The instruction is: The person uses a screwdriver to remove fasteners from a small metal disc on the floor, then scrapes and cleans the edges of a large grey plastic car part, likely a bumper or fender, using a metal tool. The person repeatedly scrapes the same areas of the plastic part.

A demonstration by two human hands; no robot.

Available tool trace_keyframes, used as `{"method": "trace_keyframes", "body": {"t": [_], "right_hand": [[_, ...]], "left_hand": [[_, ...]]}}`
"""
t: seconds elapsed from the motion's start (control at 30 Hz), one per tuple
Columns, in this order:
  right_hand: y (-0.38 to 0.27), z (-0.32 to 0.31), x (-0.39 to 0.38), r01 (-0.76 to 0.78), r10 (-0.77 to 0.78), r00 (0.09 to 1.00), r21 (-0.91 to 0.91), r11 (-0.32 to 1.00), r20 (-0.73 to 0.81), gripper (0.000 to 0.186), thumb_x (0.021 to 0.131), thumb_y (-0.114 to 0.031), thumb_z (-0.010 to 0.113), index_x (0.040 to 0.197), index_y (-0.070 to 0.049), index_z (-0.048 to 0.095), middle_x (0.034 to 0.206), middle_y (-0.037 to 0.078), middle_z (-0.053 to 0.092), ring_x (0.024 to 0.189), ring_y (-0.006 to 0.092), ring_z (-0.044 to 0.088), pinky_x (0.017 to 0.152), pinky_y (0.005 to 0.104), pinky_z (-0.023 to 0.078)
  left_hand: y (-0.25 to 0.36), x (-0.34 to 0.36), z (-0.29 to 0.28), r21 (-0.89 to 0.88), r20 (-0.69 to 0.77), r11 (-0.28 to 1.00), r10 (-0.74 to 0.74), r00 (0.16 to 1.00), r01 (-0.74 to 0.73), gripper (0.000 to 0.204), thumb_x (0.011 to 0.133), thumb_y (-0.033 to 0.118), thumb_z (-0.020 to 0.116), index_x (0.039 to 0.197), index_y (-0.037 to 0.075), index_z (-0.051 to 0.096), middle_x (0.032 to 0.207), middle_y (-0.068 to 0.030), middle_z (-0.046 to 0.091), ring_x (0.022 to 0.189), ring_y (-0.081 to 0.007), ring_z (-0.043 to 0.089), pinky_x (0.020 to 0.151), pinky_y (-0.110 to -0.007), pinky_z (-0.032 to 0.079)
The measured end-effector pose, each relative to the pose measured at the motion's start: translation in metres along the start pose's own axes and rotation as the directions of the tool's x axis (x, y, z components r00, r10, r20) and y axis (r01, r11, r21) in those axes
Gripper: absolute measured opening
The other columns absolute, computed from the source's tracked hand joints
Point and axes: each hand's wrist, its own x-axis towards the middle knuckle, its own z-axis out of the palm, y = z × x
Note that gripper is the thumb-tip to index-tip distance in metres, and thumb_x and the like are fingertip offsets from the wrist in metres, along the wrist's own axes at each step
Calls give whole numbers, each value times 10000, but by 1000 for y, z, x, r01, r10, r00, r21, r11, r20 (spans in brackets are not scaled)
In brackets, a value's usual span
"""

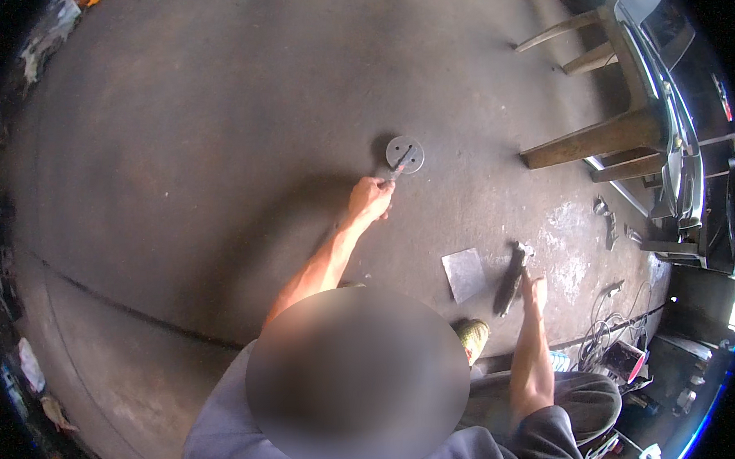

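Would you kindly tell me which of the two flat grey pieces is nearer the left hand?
The round, pierced disc, beyond the left hand; the other, a four-sided sheet, lies nearer the right hand.

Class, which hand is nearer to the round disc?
Left. In view, the left hand is just below and left of the disc, holding a dark tool that reaches across it; the right hand is farther off, lower right, gripping a hammer-like tool.

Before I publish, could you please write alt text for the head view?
The fingers of the left hand hold a slim tool across a round holed disc; the right hand holds a hammer near a grey sheet on the floor.
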Motion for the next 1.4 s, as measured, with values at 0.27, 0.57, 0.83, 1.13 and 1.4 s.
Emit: {"method": "trace_keyframes", "body": {"t": [0.27, 0.57, 0.83, 1.13, 1.4], "right_hand": [[-50, -3, -41, 246, -252, 968, 206, 947, -1, 452, 843, -382, 663, 1075, -9, 557, 964, 208, 633, 958, 360, 624, 857, 440, 476], [-254, -61, -157, 703, -793, 609, 477, 527, -20, 570, 915, -192, 623, 1437, -221, 396, 1058, 185, 691, 919, 334, 700, 731, 410, 578], [-304, -28, -148, 913, -919, 324, 327, 242, -224, 513, 924, -139, 583, 1415, -181, 438, 1012, 189, 661, 795, 366, 681, 633, 459, 570], [-313, -30, -150, 884, -887, 428, 284, 372, -173, 489, 939, -111, 543, 1413, -195, 455, 1110, 187, 665, 927, 366, 680, 737, 432, 576], [-308, -28, -144, 914, -916, 390, 161, 373, -92, 528, 944, -145, 559, 1441, -247, 414, 949, 180, 663, 805, 359, 676, 654, 448, 563]], "left_hand": [[8, 1, -30, 183, 21, 981, -69, 997, 64, 318, 911, 324, 564, 908, 36, 699, 627, -53, 660, 473, -137, 619, 437, -294, 474], [17, 14, -55, 539, -114, 841, 25, 993, 40, 399, 808, 366, 603, 797, -20, 704, 728, -191, 676, 702, -327, 679, 683, -442, 516], [18, 16, -57, 611, -147, 791, 143, 979, -24, 397, 813, 352, 611, 828, -32, 708, 784, -229, 682, 759, -367, 688, 675, -458, 509], [28, 19, -64, 601, -34, 799, 27, 999, -1, 364, 808, 309, 630, 897, -36, 705, 930, -262, 680, 929, -407, 662, 794, -463, 524], [39, 21, -68, 622, 1, 783, -4, 1000, 2, 382, 811, 326, 631, 908, -36, 704, 954, -256, 680, 947, -415, 656, 814, -470, 519]]}}
